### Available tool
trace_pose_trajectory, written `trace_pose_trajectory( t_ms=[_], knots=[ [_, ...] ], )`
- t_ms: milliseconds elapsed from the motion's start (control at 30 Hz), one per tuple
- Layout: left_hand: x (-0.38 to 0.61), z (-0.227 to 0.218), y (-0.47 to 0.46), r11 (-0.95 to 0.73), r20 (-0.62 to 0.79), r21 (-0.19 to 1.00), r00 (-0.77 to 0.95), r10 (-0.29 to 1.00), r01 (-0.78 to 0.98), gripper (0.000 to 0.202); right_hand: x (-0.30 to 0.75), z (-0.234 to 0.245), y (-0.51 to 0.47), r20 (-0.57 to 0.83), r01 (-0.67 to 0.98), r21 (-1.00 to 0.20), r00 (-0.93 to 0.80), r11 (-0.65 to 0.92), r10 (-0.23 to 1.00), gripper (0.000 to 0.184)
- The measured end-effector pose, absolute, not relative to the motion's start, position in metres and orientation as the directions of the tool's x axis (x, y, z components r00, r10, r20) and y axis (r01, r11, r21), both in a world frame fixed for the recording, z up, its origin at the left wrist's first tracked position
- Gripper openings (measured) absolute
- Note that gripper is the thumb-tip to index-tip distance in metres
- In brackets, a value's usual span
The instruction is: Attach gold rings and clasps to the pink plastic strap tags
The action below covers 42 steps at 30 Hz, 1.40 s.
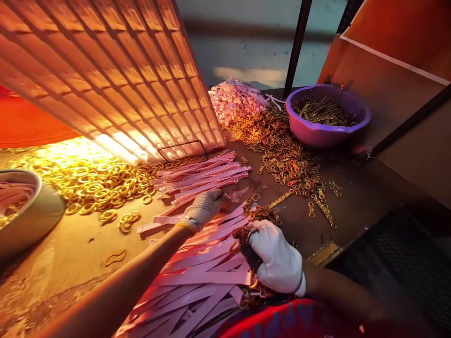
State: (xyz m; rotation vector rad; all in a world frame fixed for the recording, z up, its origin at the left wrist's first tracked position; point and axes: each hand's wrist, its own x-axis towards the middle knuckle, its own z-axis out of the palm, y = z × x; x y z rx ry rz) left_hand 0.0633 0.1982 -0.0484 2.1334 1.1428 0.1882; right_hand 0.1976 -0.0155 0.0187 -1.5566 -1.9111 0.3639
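Over pink straps (211,278), the hands (205,206) (278,257) curl, the right clenched.

Pale wall (246,51), dark slanted post (297,47); yellow glow (116,143) left.

Workshop: heaped metal rings (105,183), bundled pink straps (211,177).
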Motion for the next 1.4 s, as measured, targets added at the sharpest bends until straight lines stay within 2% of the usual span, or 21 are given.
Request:
trace_pose_trajectory(
  t_ms=[100,167,233,300,400,533,600,667,767,867,1067,1167,1267,1400],
  knots=[
    [0.041,-0.019,0.166,-0.185,-0.337,0.763,0.626,0.703,0.619,0.046,0.203,0.018,-0.008,0.238,0.792,-0.569,-0.099,0.222,0.966,0.025],
    [0.028,0.001,0.138,0.1,-0.43,0.873,0.656,0.62,0.477,0.046,0.202,0.018,-0.002,0.163,0.835,-0.528,-0.076,0.152,0.984,0.024],
    [0.021,0.018,0.111,0.279,-0.468,0.882,0.649,0.6,0.379,0.045,0.198,0.021,0.002,0.083,0.893,-0.442,-0.055,0.086,0.995,0.021],
    [0.018,0.029,0.09,0.334,-0.482,0.876,0.606,0.633,0.348,0.045,0.192,0.026,0.004,0.045,0.935,-0.345,-0.07,0.081,0.997,0.02],
    [0.014,0.035,0.07,0.265,-0.461,0.881,0.59,0.663,0.391,0.046,0.183,0.027,-0.001,0.059,0.958,-0.239,-0.147,0.157,0.987,0.017],
    [0.01,0.035,0.06,-0.019,-0.371,0.847,0.616,0.695,0.531,0.042,0.173,0.015,-0.011,0.175,0.957,-0.144,-0.226,0.252,0.958,0.009],
    [0.01,0.033,0.057,-0.174,-0.269,0.829,0.653,0.708,0.531,0.033,0.168,0.008,-0.014,0.226,0.967,-0.124,-0.192,0.224,0.955,0.012],
    [0.01,0.028,0.054,-0.262,-0.202,0.825,0.694,0.691,0.501,0.026,0.165,0.005,-0.017,0.233,0.98,-0.111,-0.137,0.166,0.963,0.016],
    [0.006,0.019,0.049,-0.136,-0.324,0.831,0.668,0.67,0.539,0.031,0.165,0.01,-0.023,0.206,0.984,-0.109,-0.119,0.143,0.971,0.015],
    [0.0,0.014,0.042,0.015,-0.396,0.84,0.596,0.699,0.542,0.041,0.171,0.021,-0.029,0.161,0.961,-0.147,-0.21,0.233,0.964,0.011],
    [0.004,0.02,0.019,-0.046,-0.266,0.867,0.539,0.799,0.496,0.04,0.178,0.024,-0.033,0.036,0.949,-0.171,-0.264,0.266,0.964,0.018],
    [0.005,0.017,0.01,-0.066,-0.241,0.872,0.542,0.805,0.485,0.039,0.179,0.017,-0.035,0.041,0.916,-0.169,-0.363,0.365,0.931,0.019],
    [0.004,0.013,0.008,-0.106,-0.236,0.863,0.58,0.78,0.494,0.038,0.18,0.014,-0.037,0.033,0.862,-0.142,-0.487,0.486,0.873,0.012],
    [-0.005,0.024,0.018,-0.123,-0.254,0.846,0.595,0.763,0.519,0.035,0.178,0.012,-0.035,0.065,0.842,-0.125,-0.521,0.525,0.851,0.009]
  ],
)
